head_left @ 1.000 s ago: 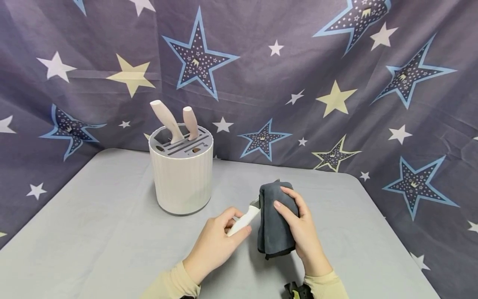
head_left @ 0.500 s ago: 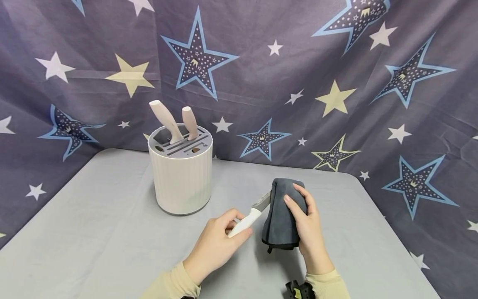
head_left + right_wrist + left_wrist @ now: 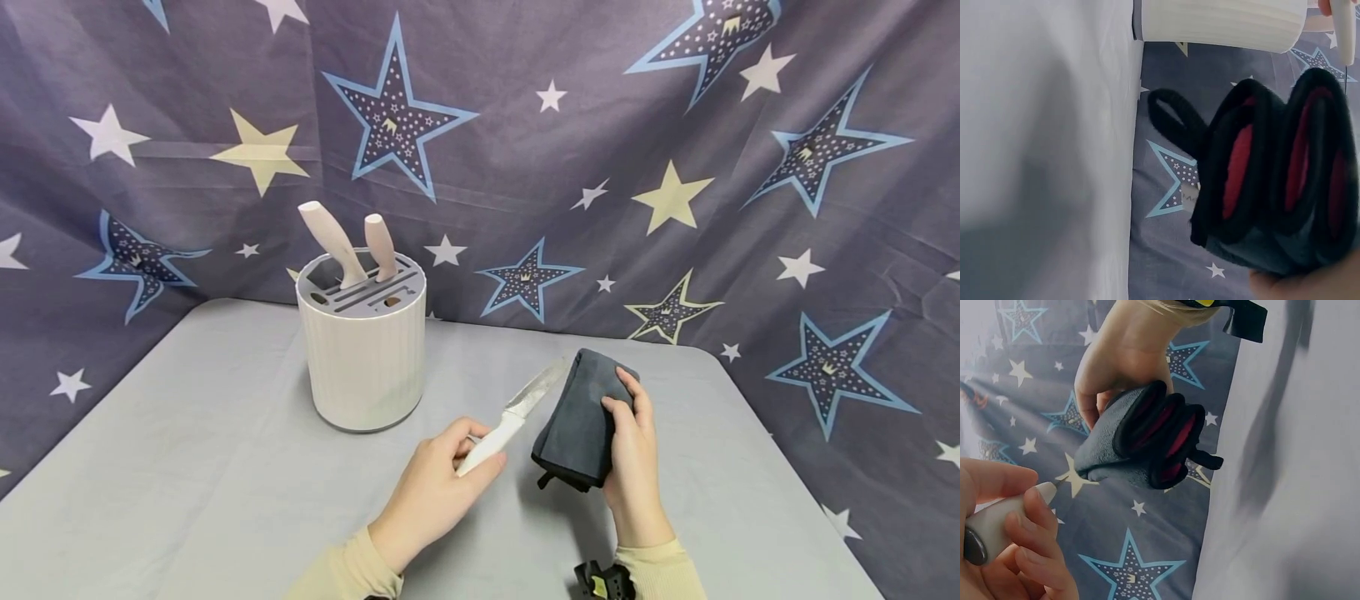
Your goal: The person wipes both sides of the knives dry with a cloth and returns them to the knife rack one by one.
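My left hand (image 3: pixel 435 492) grips a knife by its white handle (image 3: pixel 491 444), and the bare blade (image 3: pixel 536 390) slants up and to the right. A folded dark grey cloth (image 3: pixel 585 417) is held in my right hand (image 3: pixel 635 467), just right of the blade. In the head view the blade's tip lies close to the cloth's edge; whether they touch I cannot tell. The left wrist view shows fingers curled round the knife handle (image 3: pixel 1004 519). Seen end-on in the right wrist view, the folded cloth (image 3: pixel 1272 169) shows red inner layers, black edging and a hanging loop.
A white ribbed knife block (image 3: pixel 363 367) stands on the grey-covered table (image 3: pixel 187 467), left of my hands. Two knives with pale pinkish handles (image 3: pixel 381 248) stick up from its slotted grey top. Behind the table hangs a star-patterned curtain (image 3: pixel 495 150).
The cloth has slid off the blade, up and to the right with my right hand. More of the blade shows. My left hand and the knife have hardly moved.
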The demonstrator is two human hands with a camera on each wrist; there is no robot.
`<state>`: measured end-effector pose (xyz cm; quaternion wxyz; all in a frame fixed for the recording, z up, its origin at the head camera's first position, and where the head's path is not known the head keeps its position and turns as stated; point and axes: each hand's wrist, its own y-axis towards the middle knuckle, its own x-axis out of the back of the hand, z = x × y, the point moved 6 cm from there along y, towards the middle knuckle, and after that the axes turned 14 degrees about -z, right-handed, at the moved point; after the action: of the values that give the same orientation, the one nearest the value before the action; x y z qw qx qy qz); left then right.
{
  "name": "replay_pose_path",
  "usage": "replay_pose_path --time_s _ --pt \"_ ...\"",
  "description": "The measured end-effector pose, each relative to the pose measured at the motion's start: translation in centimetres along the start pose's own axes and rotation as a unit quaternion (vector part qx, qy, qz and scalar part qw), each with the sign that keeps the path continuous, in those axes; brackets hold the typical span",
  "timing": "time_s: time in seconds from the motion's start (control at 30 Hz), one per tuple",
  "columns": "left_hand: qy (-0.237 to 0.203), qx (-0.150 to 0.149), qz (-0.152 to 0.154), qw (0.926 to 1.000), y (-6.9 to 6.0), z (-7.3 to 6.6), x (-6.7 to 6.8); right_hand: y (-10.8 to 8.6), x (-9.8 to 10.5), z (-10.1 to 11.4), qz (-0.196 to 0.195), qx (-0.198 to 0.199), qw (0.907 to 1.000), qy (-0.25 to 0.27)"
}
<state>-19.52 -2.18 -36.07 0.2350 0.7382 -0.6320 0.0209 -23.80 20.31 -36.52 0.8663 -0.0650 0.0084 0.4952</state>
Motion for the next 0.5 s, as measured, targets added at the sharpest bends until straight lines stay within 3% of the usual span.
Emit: replay_pose_path --time_s 0.3,0.5 --pt "-0.014 -0.006 -0.003 0.9999 -0.03 -0.34 0.05 -0.36 -0.47 -0.03 0.020 -0.016 0.9993 0.027" --pt "-0.037 0.007 0.001 0.9993 -0.15 -0.43 0.05 -0.70 -0.90 -0.27 0.020 -0.018 0.9996 0.006"
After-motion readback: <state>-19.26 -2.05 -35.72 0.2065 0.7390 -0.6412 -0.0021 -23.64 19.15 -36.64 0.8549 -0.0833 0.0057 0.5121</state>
